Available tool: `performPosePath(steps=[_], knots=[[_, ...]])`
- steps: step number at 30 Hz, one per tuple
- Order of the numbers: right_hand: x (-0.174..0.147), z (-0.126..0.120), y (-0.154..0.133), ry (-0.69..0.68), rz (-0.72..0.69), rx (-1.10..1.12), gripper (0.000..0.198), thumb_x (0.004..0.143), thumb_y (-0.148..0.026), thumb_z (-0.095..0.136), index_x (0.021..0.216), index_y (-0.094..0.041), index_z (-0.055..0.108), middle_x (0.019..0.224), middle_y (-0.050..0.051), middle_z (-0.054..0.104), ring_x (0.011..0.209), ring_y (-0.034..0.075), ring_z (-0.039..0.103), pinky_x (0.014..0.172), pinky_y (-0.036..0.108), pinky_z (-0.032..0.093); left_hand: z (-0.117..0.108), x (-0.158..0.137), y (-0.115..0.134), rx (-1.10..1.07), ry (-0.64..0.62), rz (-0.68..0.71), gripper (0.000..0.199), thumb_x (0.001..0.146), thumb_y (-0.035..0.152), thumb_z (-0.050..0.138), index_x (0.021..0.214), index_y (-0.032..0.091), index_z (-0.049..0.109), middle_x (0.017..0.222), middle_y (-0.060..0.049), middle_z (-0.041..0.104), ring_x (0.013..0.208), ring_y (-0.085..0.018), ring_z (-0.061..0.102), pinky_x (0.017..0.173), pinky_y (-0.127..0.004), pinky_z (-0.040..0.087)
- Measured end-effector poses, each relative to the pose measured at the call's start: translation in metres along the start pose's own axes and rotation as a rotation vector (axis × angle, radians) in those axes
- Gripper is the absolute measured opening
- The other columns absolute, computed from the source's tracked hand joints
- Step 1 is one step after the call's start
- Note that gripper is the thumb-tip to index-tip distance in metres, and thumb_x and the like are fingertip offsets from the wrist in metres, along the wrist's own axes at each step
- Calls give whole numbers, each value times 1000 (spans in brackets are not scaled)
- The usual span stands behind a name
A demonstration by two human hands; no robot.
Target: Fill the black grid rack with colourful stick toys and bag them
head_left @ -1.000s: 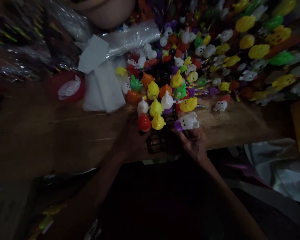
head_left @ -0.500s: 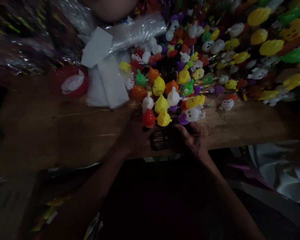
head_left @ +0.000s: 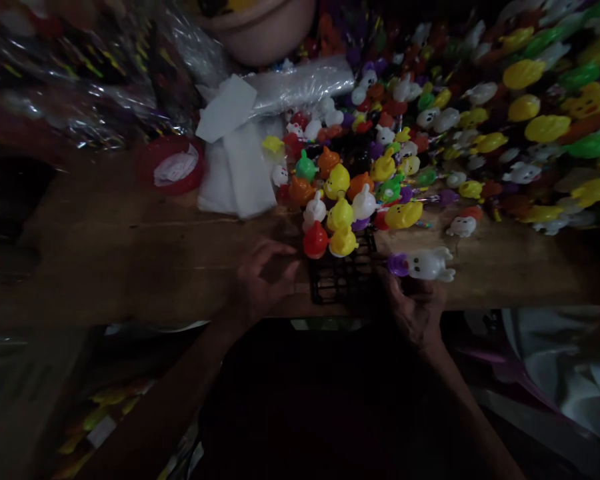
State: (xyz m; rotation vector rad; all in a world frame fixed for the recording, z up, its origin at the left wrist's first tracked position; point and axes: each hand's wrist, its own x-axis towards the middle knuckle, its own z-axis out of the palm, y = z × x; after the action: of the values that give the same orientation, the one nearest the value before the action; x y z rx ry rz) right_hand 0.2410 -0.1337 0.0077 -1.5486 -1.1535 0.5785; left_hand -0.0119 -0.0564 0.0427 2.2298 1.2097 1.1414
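A black grid rack (head_left: 325, 287) stands on the wooden table, its near holes bare. Small plastic animal-head toys stand upright in its farther part, among them a red one (head_left: 315, 241), a yellow one (head_left: 343, 242) and a white one (head_left: 364, 202). Just right of the rack, my right hand (head_left: 414, 307) is closed on a white rabbit toy with a purple end (head_left: 427, 264), which lies sideways with its ears to the right. My left hand (head_left: 266, 280) is left of the rack, fingers curved and apart, with nothing visible in it.
Many colourful toys (head_left: 525, 73) crowd the table's right and back. Behind my left hand lie flat plastic bags (head_left: 250, 173), beside a red bowl (head_left: 143, 167) with paper in it. A pink basin (head_left: 265, 33) stands at the back. The table's front edge (head_left: 170, 323) is close to me.
My right hand has moved right, taking the white rabbit toy away from the rack's right side. My left hand has opened a little beside the rack. The whole view has shifted slightly.
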Motion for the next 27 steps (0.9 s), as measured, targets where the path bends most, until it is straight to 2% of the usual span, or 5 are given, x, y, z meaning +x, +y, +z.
performPosePath(steps=[3, 7, 14, 22, 27], knots=[[3, 6, -6, 68, 54, -38, 17, 85, -36, 72, 80, -21, 72, 71, 3, 71, 64, 21, 67, 58, 33, 57, -21, 12, 28, 105, 102, 128, 17, 94, 28, 65, 109, 22, 65, 106, -4, 70, 103, -20, 65, 97, -36, 52], [10, 13, -18, 14, 29, -155, 18, 84, -37, 69, 80, -20, 73, 69, 5, 69, 66, 23, 68, 63, 37, 60, -7, 38, 49, 101, 12, 288, 30, 92, 35, 69, 118, 21, 61, 117, -7, 68, 112, -24, 65, 101, -39, 52], [4, 0, -4, 41, 18, -284, 26, 85, -41, 65, 83, -18, 74, 77, 10, 75, 71, 26, 72, 69, 39, 60, 19, 43, 33, 20, 215, 307, 71, 83, 58, 77, 135, 17, 50, 126, -12, 60, 115, -28, 59, 89, -42, 56], [1, -1, 23, -63, -1, -38, 29, 84, -47, 70, 98, -22, 74, 100, 11, 77, 88, 29, 74, 80, 45, 62, 26, 51, 43, 115, 159, 448, 40, 85, 43, 74, 115, 21, 61, 121, -14, 61, 120, -31, 56, 106, -53, 50], [10, 7, 0, 20, 46, -69, 31, 81, -50, 75, 72, -20, 70, 69, 4, 70, 62, 22, 66, 58, 34, 55, 36, 46, 41, 152, 187, 451, 24, 85, 30, 75, 104, 20, 65, 113, -10, 63, 113, -27, 59, 100, -46, 53]])
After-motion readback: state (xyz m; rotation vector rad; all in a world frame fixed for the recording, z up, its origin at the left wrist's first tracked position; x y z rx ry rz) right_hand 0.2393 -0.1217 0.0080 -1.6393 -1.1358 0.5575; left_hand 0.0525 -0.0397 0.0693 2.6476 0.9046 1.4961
